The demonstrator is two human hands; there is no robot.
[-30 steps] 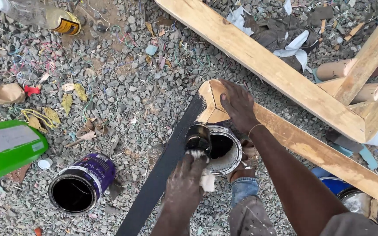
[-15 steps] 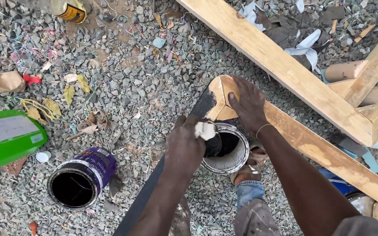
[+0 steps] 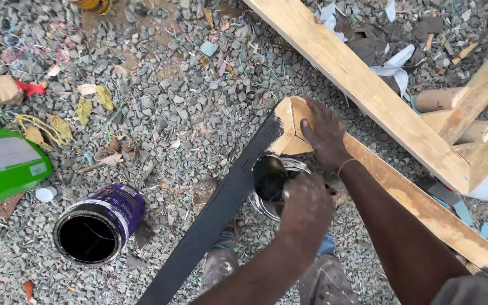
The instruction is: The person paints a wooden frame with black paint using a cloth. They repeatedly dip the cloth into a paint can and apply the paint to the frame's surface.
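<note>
My left hand (image 3: 306, 206) is closed around a paint-blackened brush (image 3: 269, 179), and holds it in the mouth of an open metal paint can (image 3: 297, 165) on the gravel. My right hand (image 3: 323, 133) lies flat on the bare corner joint (image 3: 288, 121) of a wooden frame, just above the can. One beam of that frame (image 3: 216, 212) is painted black and runs down to the left. The other beam (image 3: 425, 206) is bare wood and runs down to the right. My paint-spotted trousers (image 3: 221, 262) show under the black beam.
A purple paint can (image 3: 94, 229) lies open on its side on the gravel at lower left. A green plastic container (image 3: 4, 166) sits at the left edge, with a white cap (image 3: 45, 194) near it. A second bare wooden frame (image 3: 368, 85) crosses the upper right.
My left hand has come back from the frame's corner and lowered the brush into the can. My right hand stays pressed on the joint.
</note>
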